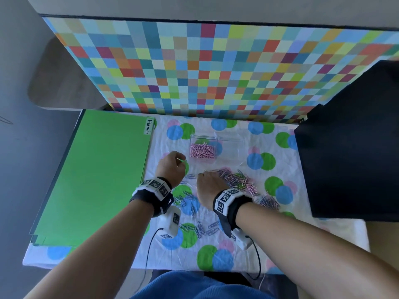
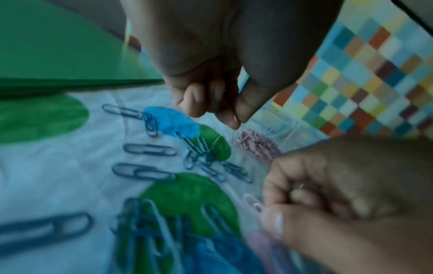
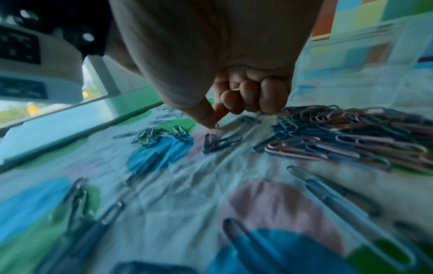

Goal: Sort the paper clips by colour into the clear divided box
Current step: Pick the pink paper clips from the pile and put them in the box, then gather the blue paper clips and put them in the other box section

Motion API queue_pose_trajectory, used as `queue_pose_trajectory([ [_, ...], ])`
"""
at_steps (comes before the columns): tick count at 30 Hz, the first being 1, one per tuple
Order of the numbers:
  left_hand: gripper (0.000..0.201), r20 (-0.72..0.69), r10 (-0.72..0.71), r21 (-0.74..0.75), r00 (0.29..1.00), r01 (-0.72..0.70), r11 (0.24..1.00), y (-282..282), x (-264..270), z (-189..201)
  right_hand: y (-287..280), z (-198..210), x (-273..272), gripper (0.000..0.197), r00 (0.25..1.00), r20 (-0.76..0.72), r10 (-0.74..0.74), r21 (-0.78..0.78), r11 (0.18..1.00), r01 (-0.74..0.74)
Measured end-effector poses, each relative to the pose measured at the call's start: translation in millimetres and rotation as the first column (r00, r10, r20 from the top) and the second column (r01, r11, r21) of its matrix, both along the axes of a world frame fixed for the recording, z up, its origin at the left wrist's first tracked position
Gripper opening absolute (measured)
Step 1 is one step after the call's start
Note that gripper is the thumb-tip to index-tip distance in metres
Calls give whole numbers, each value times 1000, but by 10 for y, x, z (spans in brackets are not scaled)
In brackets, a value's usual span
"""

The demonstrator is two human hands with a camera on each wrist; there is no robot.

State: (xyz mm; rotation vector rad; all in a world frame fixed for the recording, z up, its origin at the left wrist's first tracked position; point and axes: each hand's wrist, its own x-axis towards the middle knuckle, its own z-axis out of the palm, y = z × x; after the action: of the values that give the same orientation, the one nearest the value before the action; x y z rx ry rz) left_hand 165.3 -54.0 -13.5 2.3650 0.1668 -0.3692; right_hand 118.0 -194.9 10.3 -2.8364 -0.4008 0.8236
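Note:
The clear divided box (image 1: 228,147) sits on the spotted cloth, with pink paper clips (image 1: 201,151) heaped in its left compartment. Just left of it my left hand (image 1: 181,163) pinches green paper clips (image 1: 183,161) in curled fingers (image 2: 196,100). My right hand (image 1: 201,175) is low on the cloth in front of the box. Its thumb and forefinger (image 3: 212,122) pinch pink paper clips (image 2: 254,203). A mixed pile of pink, blue and green clips (image 1: 237,180) lies right beside that hand. Blue clips (image 1: 189,198) are scattered between my wrists.
A green folder (image 1: 97,173) labelled "Permits" lies along the left of the cloth. A black bag (image 1: 349,147) stands at the right. A checkered panel (image 1: 205,67) rises behind the box. More blue clips (image 1: 203,228) lie near the front edge.

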Motion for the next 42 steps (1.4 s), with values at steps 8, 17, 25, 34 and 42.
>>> queue_pose_trajectory([
  [8,28,-625,224,-636,748,-654,410,-321,-290,154,-11,273,-7,17,958,93,-271,375,901,218],
  [17,19,-684,142,-621,715,-673,401,-609,-429,114,-693,448,-421,43,889,113,-444,584,754,302],
  [25,29,-529,45,-521,847,-366,771,-817,-504,153,-1997,113,-1127,21,787,2,-616,282,756,591],
  [34,30,-158,-744,149,649,761,632,-1345,-1037,142,-1848,-86,-1385,38,925,86,-369,237,910,341],
  [42,29,-148,-742,290,653,746,599,-1178,-987,3,-2080,-190,-1433,31,939,173,-298,281,929,243],
])
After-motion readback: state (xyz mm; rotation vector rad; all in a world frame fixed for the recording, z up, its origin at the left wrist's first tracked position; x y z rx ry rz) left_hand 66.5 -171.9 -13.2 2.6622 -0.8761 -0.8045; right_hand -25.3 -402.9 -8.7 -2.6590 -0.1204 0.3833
